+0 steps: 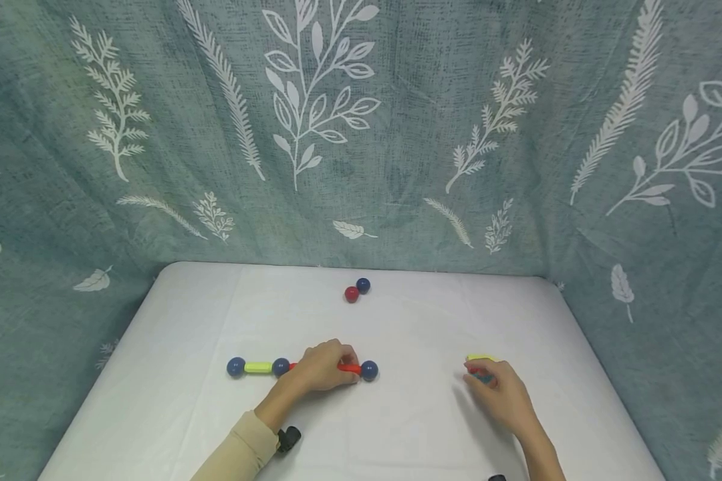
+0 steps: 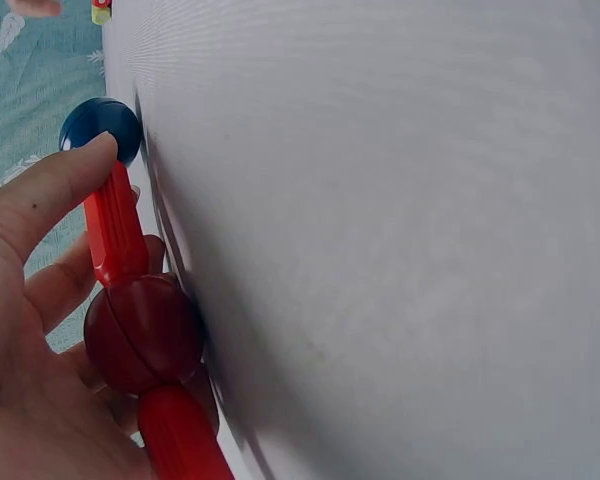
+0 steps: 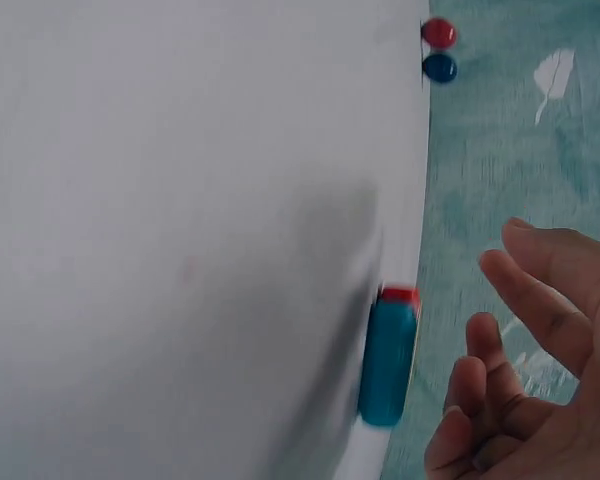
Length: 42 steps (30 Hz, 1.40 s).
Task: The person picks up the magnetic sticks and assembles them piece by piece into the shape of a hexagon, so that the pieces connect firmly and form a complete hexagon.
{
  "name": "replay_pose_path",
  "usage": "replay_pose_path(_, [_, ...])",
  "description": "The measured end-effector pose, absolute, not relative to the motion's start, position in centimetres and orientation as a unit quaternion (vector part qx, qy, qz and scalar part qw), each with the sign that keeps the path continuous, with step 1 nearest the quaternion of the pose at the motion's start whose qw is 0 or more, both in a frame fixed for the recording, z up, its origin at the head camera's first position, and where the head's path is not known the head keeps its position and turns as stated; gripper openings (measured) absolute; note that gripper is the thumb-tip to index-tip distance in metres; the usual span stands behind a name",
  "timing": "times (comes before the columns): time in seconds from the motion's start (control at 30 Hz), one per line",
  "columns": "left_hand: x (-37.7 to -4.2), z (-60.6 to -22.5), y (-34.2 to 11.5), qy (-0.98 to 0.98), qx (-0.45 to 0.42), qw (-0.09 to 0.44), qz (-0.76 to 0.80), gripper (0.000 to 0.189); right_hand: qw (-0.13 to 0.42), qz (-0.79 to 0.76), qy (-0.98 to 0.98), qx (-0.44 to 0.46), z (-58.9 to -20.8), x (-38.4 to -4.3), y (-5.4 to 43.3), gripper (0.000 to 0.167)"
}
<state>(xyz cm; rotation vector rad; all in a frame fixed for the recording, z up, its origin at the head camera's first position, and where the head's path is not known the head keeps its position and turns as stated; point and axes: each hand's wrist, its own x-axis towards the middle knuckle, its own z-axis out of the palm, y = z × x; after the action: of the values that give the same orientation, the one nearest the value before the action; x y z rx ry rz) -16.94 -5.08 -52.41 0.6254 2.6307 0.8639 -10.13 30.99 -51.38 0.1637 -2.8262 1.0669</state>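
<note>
A chain of rods and balls lies across the white cloth. From its left end, the head view shows a blue ball, a yellow-green rod and another blue ball. My left hand covers the middle and holds a red rod, thumb near the blue end ball and fingers behind. A dark red ball sits by the palm, joined to a second red rod. My right hand hovers beside a teal rod, fingers loosely bent, holding nothing. Red and yellow-green rods lie with the teal one.
Toward the far edge of the table, a loose red ball and a loose blue ball sit side by side. A blue-green leaf-patterned curtain hangs behind and along both sides.
</note>
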Motion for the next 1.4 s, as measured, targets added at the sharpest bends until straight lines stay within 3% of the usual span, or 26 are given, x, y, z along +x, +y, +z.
replay_pose_path(0.27, [-17.0,-52.3,-5.1,0.915,0.22,0.15,0.302,0.02,-0.024,0.312,-0.949,-0.048,-51.8,-10.1,34.3,0.034])
replay_pose_path(0.57, [-17.0,-52.6,-5.2,0.917,0.212,0.157,0.3,0.021,-0.054,0.281,-0.953,-0.099,-52.9,-10.3,34.5,0.036])
replay_pose_path(1.0, [-17.0,-52.6,-5.3,0.915,0.217,0.152,0.305,0.021,-0.05,0.298,-0.95,-0.079,-52.1,-10.1,33.9,0.032])
replay_pose_path(1.4, [-17.1,-52.7,-5.2,0.913,0.217,0.152,0.309,0.02,-0.029,0.355,-0.935,0.0,-51.0,-10.9,29.5,0.018])
